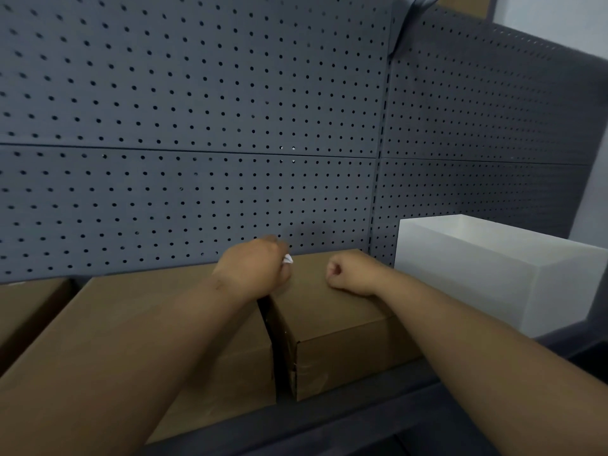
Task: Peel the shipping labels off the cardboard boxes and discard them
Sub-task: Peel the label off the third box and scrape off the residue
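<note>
Two brown cardboard boxes stand side by side on a dark shelf: a larger one [131, 324] on the left and a smaller one [332, 320] on the right. My left hand [253, 268] hovers over the gap between them, its fingers closed on a small crumpled white label scrap [288, 259] that pokes out of its grip. My right hand [348, 273] rests as a closed fist on top of the smaller box, with nothing visible in it. No label shows on the visible box faces.
A white open-topped bin [493, 274] stands right of the smaller box. Part of a third cardboard box [26, 311] shows at the far left. A grey pegboard wall [230, 126] rises directly behind the boxes. The shelf's front edge [329, 419] runs below.
</note>
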`<action>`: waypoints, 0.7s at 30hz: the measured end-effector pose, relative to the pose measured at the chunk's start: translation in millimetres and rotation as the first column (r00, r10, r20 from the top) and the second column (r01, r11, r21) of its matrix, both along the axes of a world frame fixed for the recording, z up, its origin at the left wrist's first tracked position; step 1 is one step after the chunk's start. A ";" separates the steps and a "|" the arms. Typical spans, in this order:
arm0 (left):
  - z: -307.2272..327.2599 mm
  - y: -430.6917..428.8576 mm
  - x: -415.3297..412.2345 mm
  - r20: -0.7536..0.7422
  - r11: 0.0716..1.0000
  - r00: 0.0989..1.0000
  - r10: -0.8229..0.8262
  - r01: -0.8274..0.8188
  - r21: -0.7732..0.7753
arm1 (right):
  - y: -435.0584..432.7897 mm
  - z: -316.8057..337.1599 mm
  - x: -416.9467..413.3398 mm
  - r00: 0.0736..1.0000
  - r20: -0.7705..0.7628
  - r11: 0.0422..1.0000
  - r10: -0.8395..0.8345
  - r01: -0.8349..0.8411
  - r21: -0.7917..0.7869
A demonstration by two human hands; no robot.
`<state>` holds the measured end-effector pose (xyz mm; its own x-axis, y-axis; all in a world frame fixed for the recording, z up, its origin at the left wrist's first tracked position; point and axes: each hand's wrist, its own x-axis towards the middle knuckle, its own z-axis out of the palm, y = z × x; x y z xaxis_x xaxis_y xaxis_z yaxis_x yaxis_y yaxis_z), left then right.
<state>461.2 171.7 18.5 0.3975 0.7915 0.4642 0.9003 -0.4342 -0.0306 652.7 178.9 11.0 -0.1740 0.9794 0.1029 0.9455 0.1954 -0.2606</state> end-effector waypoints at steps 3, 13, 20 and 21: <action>-2.6 -0.5 -2.9 -0.016 1.000 1.000 0.014 -0.014 0.008 | 13.3 1.9 14.0 0.983 0.088 0.987 -0.162 0.163 -0.001; -7.2 4.0 -3.5 -0.058 0.999 0.998 0.035 -0.033 0.024 | 19.8 7.1 -4.9 0.963 0.186 0.976 -0.193 0.208 -0.068; -9.2 3.3 -1.1 -0.078 0.998 0.995 0.059 -0.057 0.031 | 15.2 -5.4 -37.0 0.997 0.064 0.998 0.032 -0.029 -0.049; -9.3 2.6 -1.0 -0.078 0.998 0.995 0.062 -0.060 0.033 | 17.7 -1.7 -29.1 0.995 0.093 0.999 -0.020 0.024 -0.039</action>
<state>460.2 174.3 9.2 0.3851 0.8015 0.4574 0.9194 -0.3764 -0.1146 623.7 196.6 9.2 -0.1595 0.9860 0.0480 0.9698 0.1656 -0.1789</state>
